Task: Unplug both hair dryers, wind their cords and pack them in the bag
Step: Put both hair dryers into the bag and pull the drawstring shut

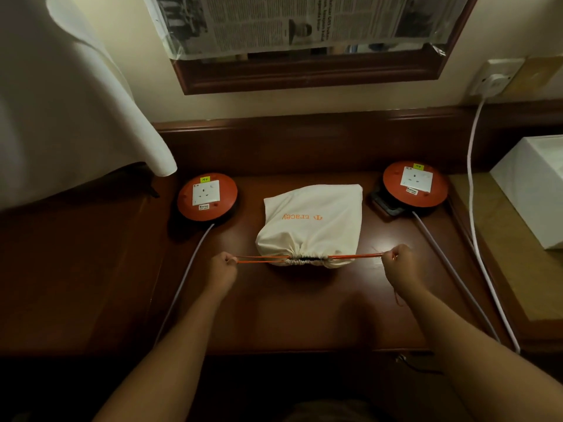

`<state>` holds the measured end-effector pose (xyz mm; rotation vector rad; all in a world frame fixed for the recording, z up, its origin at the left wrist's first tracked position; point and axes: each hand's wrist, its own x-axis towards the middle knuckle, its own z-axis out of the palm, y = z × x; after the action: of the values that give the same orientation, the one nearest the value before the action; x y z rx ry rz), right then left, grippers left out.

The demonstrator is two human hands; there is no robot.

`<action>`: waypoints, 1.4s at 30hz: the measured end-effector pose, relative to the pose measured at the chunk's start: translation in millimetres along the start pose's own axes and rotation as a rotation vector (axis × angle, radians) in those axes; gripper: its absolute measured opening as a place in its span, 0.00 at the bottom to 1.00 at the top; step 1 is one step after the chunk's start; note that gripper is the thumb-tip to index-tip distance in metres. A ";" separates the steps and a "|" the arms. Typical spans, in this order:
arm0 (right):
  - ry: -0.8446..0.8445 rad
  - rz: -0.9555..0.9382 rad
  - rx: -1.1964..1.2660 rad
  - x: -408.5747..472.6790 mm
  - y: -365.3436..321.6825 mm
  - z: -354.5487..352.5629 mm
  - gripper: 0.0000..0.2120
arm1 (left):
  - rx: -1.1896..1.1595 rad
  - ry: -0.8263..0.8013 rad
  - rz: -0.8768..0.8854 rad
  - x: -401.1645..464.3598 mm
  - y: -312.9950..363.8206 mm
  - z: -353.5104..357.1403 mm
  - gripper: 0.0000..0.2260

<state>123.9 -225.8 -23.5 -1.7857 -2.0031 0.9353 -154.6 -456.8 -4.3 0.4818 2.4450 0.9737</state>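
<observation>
From the head view, the cream drawstring bag point(310, 222) lies on the dark wooden table point(304, 315), bulging and full, its gathered mouth turned toward the person. No hair dryer shows anywhere, so I judge both are already inside the bag (the fabric hides them, so this is only a guess). The left hand point(221, 266) is clenched on the left run of the orange drawstring point(262, 259); the right hand point(397, 263) is clenched on the right run, with a loose tail of cord hanging below the wrist. Both runs are stretched taut and level, and the mouth is puckered down to a narrow dark slit, not fully shut.

Two round orange socket reels flank the bag, the left reel point(207, 196) and the right reel point(416, 185), each with nothing plugged into its white face, which fits the unplugging being done. Their pale cables run toward the near edge of the table, apart from the bag.

The step in hand looks like cinching the bag closed, near the end of the task. To do it well, pull both sides outward evenly and along the table, so the bag stays put instead of sliding to one side. Watch that no fabric or dryer cord is trapped in the slit, and ease the gathers along the string if they bunch.
</observation>
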 end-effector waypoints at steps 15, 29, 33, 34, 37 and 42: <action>-0.258 -0.289 -0.205 -46.4 -2.8 30.7 0.15 | 0.287 -0.183 0.184 -23.0 -20.1 45.4 0.20; -0.313 -0.173 -0.144 -49.1 -45.5 57.7 0.06 | 0.161 -0.243 0.187 -20.8 21.2 82.5 0.07; -0.307 -0.170 -0.128 -47.0 -46.8 56.1 0.08 | 0.107 -0.252 0.122 -19.6 23.6 84.4 0.04; -0.315 -0.166 -0.122 -47.0 -48.6 55.7 0.09 | 0.070 -0.251 0.092 -19.3 25.6 84.6 0.04; -0.309 -0.168 -0.106 -46.9 -54.1 54.0 0.09 | -0.025 -0.234 0.005 -18.0 28.8 85.4 0.06; -0.302 -0.093 0.016 -41.4 -55.3 52.5 0.10 | 0.031 -0.263 0.079 -18.7 24.9 84.0 0.09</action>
<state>56.8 -280.7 -19.1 -1.6050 -2.2274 1.2493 -90.5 -402.5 -35.3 0.6760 2.2216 0.8458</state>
